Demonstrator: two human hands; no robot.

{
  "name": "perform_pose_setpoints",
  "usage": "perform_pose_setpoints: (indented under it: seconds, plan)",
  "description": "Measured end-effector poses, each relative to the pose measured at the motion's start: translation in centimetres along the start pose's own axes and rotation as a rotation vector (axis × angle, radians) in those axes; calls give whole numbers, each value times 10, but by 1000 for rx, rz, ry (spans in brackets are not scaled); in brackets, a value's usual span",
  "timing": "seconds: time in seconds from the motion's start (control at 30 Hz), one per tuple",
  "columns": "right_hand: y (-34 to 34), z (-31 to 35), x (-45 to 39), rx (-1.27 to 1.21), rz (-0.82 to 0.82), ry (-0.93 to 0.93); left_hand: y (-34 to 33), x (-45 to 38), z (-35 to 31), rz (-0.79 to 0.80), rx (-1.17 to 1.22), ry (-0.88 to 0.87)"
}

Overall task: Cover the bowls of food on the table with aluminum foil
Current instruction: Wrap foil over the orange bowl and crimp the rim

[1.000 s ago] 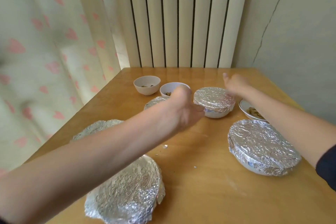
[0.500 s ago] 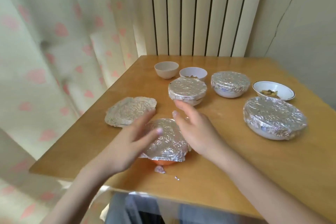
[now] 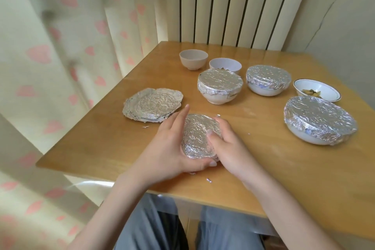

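A small bowl wrapped in foil (image 3: 197, 138) sits near the table's front edge. My left hand (image 3: 168, 148) cups its left side with the thumb under the near rim. On its right side my right hand (image 3: 227, 148) presses the foil. Behind stand two foil-covered bowls, one (image 3: 220, 83) in the middle and one (image 3: 267, 76) to its right. A large covered bowl (image 3: 318, 122) is at the right. Two small uncovered bowls, one (image 3: 193, 59) at the back left and one (image 3: 225, 64) beside it, and a shallow uncovered dish with food (image 3: 316, 91) are also there.
A flat foil-covered plate (image 3: 153, 104) lies at the left of the wooden table (image 3: 284, 178). Small foil scraps (image 3: 209, 180) dot the table near the front. A heart-patterned curtain (image 3: 60, 57) hangs at the left; a radiator (image 3: 233, 4) stands behind.
Both hands came back from the far bowls to the small foil-wrapped bowl near the front edge and closed in around its sides. The camera view pulled back and tilted down.
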State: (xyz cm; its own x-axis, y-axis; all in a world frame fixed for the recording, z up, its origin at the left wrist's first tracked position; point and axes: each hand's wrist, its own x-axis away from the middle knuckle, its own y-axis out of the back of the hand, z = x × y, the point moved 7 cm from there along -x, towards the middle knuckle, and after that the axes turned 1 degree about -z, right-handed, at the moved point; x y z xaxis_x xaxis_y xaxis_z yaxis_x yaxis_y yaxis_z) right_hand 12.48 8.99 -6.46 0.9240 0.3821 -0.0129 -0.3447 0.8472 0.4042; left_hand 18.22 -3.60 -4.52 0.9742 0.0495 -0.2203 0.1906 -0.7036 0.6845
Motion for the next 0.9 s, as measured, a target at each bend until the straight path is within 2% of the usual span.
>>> perform_pose_setpoints:
  seconds: [0.2, 0.33, 0.47, 0.67, 0.9]
  plan:
    - [8, 4, -4, -103, 42, -54, 2, 2, -2, -2, 75, 1]
    - [36, 29, -26, -39, -62, 36, 12, 8, 5, -2, 189, 36]
    - [1, 30, -42, 77, 137, 57, 6, 5, 3, -6, 208, 50]
    - [-7, 12, -52, 125, 71, 103, -1, 0, 8, -50, 146, 45]
    - [5, 20, -79, 171, 141, 87, -15, -26, 0, -155, 143, 61]
